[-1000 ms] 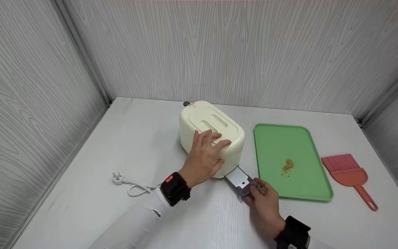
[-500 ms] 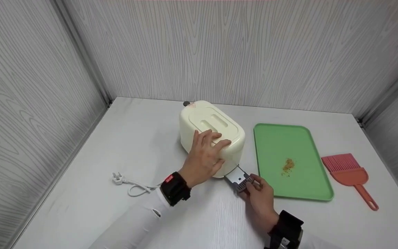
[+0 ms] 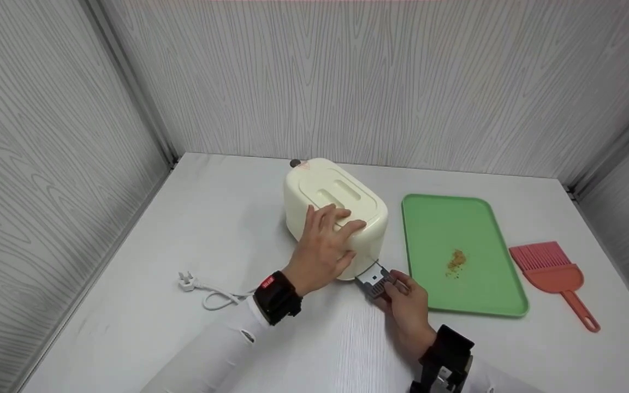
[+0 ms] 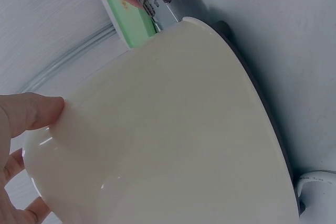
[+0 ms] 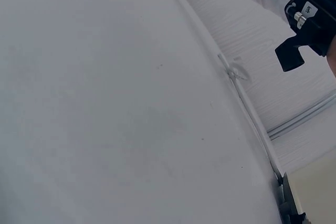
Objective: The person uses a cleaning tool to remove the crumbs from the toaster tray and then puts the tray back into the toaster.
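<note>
A cream toaster [image 3: 366, 204] stands in the middle of the table, two long recesses in its top. My left hand [image 3: 320, 256] holds its near end, fingers spread over the top and thumb against the side wall. In the left wrist view the toaster's side [image 4: 168, 119] fills most of the picture, with the left thumb [image 4: 44, 111] on its edge. My right hand [image 3: 410, 311] pinches the grey, slotted end of a metal crumb tray [image 3: 373, 281], which sticks out a short way from the toaster's lower near end. The tray's inner part is hidden inside.
Right of the toaster lies a green tray [image 3: 445, 218] with a small heap of brown crumbs [image 3: 456, 259]. Beyond it is a red brush with dustpan [image 3: 555, 278]. A white plug [image 3: 186, 282] and cord lie at left. Panels enclose the table [image 3: 227, 218].
My right hand has moved left and slightly up, sliding the crumb tray further into the toaster, so less of it shows. My left hand and the toaster have stayed in place.
</note>
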### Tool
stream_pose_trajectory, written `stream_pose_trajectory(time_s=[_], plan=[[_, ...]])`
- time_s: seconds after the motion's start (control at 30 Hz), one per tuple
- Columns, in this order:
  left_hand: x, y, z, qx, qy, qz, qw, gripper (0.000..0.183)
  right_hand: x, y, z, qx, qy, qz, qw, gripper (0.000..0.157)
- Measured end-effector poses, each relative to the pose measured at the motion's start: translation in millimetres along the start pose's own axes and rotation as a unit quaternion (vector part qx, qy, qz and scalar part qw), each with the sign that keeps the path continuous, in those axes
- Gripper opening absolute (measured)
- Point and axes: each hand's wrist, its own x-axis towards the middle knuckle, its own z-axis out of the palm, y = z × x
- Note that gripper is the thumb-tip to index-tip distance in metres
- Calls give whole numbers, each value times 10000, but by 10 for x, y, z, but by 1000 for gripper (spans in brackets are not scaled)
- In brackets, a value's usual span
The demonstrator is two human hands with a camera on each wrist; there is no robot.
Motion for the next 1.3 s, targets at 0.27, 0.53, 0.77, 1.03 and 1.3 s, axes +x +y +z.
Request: stream_pose_trajectory(time_s=[0.27,0.53,0.77,1.03,1.3], plan=[[-2,2,5,-95,-70,-73,9999,53,36,-2,51,175,-29,31,9998,44],[0,1,-3,-109,-25,-64,9999,54,92,7,118,521,-102,62,9986,44],[-1,-5,6,-20,52,-20,10000,55,144,16,164,690,-138,37,9975,42],[6,-5,1,-88,29,-49,9999,55,186,13,207,478,-209,-49,9986,42],[13,-3,4,17,59,-10,10000,55,221,12,252,555,-226,-20,9982,42]])
